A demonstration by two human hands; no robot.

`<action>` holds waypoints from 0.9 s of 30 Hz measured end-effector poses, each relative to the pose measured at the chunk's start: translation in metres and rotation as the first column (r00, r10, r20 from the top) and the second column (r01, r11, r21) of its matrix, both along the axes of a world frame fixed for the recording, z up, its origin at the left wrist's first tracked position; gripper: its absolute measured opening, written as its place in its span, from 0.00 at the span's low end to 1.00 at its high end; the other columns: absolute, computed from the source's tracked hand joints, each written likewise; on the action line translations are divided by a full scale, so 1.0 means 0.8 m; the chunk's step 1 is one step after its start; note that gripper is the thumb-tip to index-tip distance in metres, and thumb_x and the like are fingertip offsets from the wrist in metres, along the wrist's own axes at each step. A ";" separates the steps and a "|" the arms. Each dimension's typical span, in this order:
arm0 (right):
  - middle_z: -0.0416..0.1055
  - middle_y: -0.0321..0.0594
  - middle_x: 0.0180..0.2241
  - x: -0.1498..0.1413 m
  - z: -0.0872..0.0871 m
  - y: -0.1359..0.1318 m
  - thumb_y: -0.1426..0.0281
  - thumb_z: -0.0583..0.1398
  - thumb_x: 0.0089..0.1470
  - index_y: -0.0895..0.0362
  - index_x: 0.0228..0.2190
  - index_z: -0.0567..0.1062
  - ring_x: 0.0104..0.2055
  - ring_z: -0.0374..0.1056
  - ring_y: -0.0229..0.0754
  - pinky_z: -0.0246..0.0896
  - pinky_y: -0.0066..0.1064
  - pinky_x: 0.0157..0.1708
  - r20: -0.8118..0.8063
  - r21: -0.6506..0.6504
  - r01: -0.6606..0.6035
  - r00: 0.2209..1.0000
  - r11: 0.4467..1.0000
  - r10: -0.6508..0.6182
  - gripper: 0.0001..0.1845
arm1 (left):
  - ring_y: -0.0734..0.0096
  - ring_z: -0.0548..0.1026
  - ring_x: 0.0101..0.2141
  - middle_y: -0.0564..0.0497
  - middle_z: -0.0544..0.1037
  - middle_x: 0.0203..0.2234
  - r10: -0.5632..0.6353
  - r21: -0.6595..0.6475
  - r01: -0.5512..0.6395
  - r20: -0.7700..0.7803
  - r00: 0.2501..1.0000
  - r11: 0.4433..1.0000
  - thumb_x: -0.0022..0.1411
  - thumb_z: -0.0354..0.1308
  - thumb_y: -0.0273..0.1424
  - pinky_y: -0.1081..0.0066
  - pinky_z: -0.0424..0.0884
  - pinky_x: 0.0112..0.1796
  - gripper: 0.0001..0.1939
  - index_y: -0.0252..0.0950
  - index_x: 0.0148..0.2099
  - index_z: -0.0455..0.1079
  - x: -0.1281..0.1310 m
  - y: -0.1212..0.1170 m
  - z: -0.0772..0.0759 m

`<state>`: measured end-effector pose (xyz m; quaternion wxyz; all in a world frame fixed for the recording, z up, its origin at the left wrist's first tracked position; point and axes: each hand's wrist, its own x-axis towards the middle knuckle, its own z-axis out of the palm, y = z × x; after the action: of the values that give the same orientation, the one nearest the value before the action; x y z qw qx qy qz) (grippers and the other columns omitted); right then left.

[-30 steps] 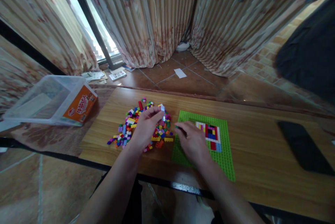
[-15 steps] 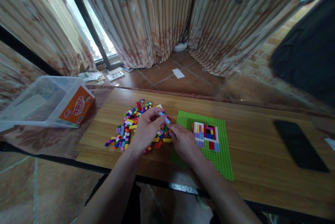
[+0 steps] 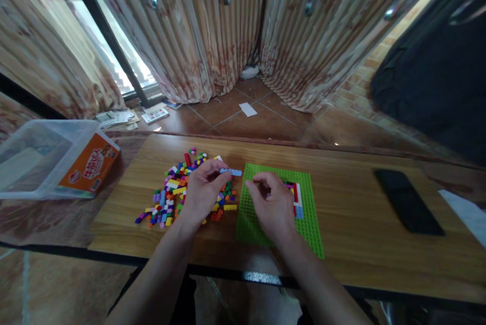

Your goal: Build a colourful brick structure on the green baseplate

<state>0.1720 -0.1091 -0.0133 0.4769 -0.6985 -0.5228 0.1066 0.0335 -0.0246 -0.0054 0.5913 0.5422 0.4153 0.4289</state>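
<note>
- Holds a light blue strip (image 3: 234, 172) in the left hand (image 3: 202, 187), pinched near one end between thumb and fingers, with the free end pointing right toward the green board (image 3: 250, 221).
- Seems, as a judgement, to be in the middle of handling a single piece: gripped, raised, and joined to nothing on the board.
- Hangs the strip above the right edge of the brick pile (image 3: 179, 191), just beside the board's far left corner; cannot tell how high above the worktop (image 3: 349, 213), nor whether made of one brick or several.
- Poises the right hand (image 3: 274, 206) over the board, thumb and fingertips somewhat parted, with no brick showing in the gap; cannot see inside the curled fingers.
- Hides much of the built patch (image 3: 297, 198) behind that hand, leaving mainly red, white and blue bricks in view at the right side.
- Calls next, by judgement, for a steady left pinch, with no tilt or slip into the loose bricks.
- Calls also for a slightly wider right thumb and finger, if taking the free end.
- Has an orange-labelled box (image 3: 91, 163) far left and a dark slab (image 3: 408, 202) far right, both well apart from the hands.
</note>
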 end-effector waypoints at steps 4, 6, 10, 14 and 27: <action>0.76 0.44 0.42 0.017 0.001 -0.004 0.66 0.57 0.63 0.55 0.47 0.77 0.39 0.72 0.43 0.68 0.35 0.41 0.030 0.009 -0.102 0.994 0.995 0.102 0.13 | 0.74 0.73 0.31 0.53 0.77 0.29 -0.120 0.029 0.120 0.018 0.993 0.992 0.53 0.66 0.32 0.74 0.68 0.35 0.09 0.34 0.36 0.72 0.013 -0.009 -0.005; 0.77 0.44 0.40 0.023 0.000 -0.005 0.68 0.56 0.64 0.55 0.44 0.79 0.41 0.72 0.44 0.68 0.36 0.43 0.051 0.003 -0.156 0.986 0.988 0.156 0.12 | 0.73 0.74 0.32 0.53 0.78 0.30 -0.159 0.043 0.158 0.016 0.987 0.986 0.55 0.65 0.32 0.73 0.69 0.36 0.08 0.34 0.36 0.72 0.022 -0.015 -0.008; 0.78 0.43 0.35 0.043 0.001 -0.010 0.69 0.56 0.63 0.55 0.38 0.80 0.39 0.73 0.44 0.68 0.36 0.42 0.082 -0.015 -0.168 0.982 0.986 0.169 0.12 | 0.70 0.76 0.37 0.49 0.79 0.36 -0.189 0.085 0.189 -0.006 0.982 0.978 0.59 0.62 0.32 0.70 0.72 0.40 0.08 0.35 0.41 0.73 0.037 -0.024 -0.017; 0.77 0.43 0.36 0.086 0.001 -0.020 0.68 0.56 0.63 0.55 0.37 0.80 0.40 0.73 0.45 0.68 0.37 0.43 0.138 -0.054 -0.077 0.987 0.996 0.084 0.12 | 0.66 0.77 0.39 0.44 0.78 0.44 -0.189 0.138 0.211 -0.155 0.970 0.968 0.61 0.58 0.31 0.67 0.74 0.39 0.18 0.35 0.53 0.70 0.047 -0.033 -0.030; 0.76 0.44 0.38 0.122 -0.013 -0.024 0.65 0.56 0.61 0.53 0.35 0.81 0.42 0.71 0.46 0.66 0.40 0.46 0.190 -0.177 -0.038 0.979 0.983 0.072 0.14 | 0.60 0.69 0.60 0.41 0.72 0.59 -0.239 0.267 0.408 -0.494 0.836 0.873 0.65 0.47 0.26 0.54 0.64 0.62 0.23 0.34 0.61 0.66 0.070 -0.045 -0.041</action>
<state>0.2698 -0.1285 -0.0241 0.3579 -0.7294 -0.5752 0.0956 0.0893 -0.0606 -0.0385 0.4348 0.7882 0.3540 0.2536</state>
